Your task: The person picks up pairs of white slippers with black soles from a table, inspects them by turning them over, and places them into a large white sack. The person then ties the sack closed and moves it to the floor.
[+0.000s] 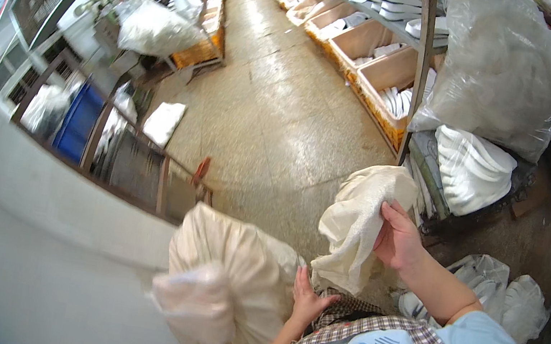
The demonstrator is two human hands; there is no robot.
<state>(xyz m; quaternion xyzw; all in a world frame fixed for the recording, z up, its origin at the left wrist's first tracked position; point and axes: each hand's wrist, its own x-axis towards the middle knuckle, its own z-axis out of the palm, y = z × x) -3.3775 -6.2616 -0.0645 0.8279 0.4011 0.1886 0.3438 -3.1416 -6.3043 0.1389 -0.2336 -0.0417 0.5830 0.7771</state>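
Observation:
My right hand (pixel 398 238) is raised and closed on the edge of a bunched cream cloth (pixel 360 223), which hangs down in folds. Whether the cloth is a sack or a loose sheet I cannot tell. Lower down, my left hand (pixel 309 301) is open, thumb apart from the fingers, beside a large, full cream fabric sack (pixel 239 257). Its fingertips are at the sack's right side; I cannot tell if they press on it. A pale, blurred plastic bag (pixel 196 297) lies against the front of that sack.
Peach-coloured bins (pixel 399 65) line the right of the aisle floor (pixel 280 100), with white sole-shaped pieces inside. A big clear plastic bag (pixel 500 71) stands above a stack of white pieces (pixel 472 172). Bagged white pieces (pixel 526 309) lie low right. A metal frame (pixel 164 186) borders the left.

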